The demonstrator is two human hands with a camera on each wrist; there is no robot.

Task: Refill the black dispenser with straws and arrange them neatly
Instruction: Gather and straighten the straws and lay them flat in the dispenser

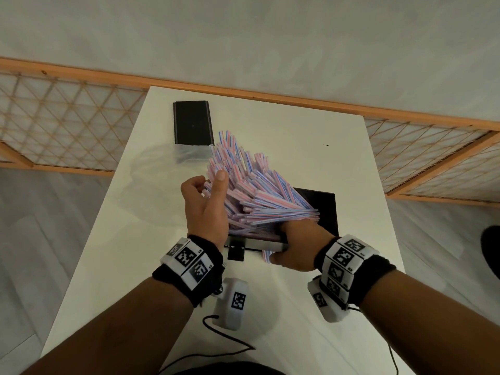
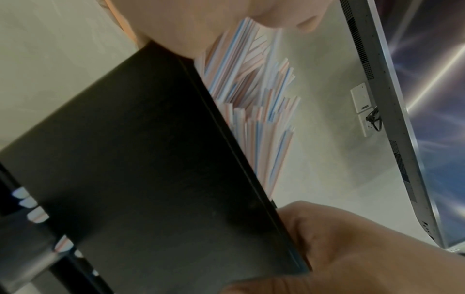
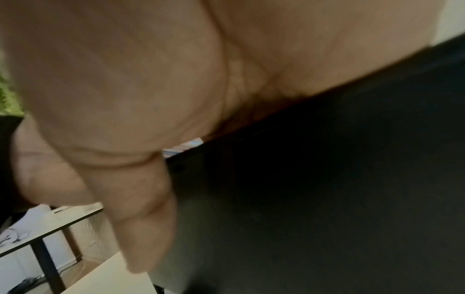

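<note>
A big bundle of pink, blue and white striped straws (image 1: 251,190) fans up and left out of the black dispenser (image 1: 322,209) at the table's middle. My left hand (image 1: 205,209) holds the bundle from the left, thumb pressed on the straws and fingers curled by their ends. My right hand (image 1: 297,247) grips the dispenser's near right edge. In the left wrist view the dispenser's dark wall (image 2: 151,159) fills the middle with uneven straws (image 2: 261,119) sticking out beyond it. The right wrist view is mostly my right hand (image 3: 125,99) against the dispenser (image 3: 327,179).
A flat black lid (image 1: 192,123) lies at the back left of the white table (image 1: 297,125), with a clear plastic bag (image 1: 189,155) in front of it. A wooden lattice screen (image 1: 67,117) stands behind. A black cable (image 1: 224,345) trails near the front edge.
</note>
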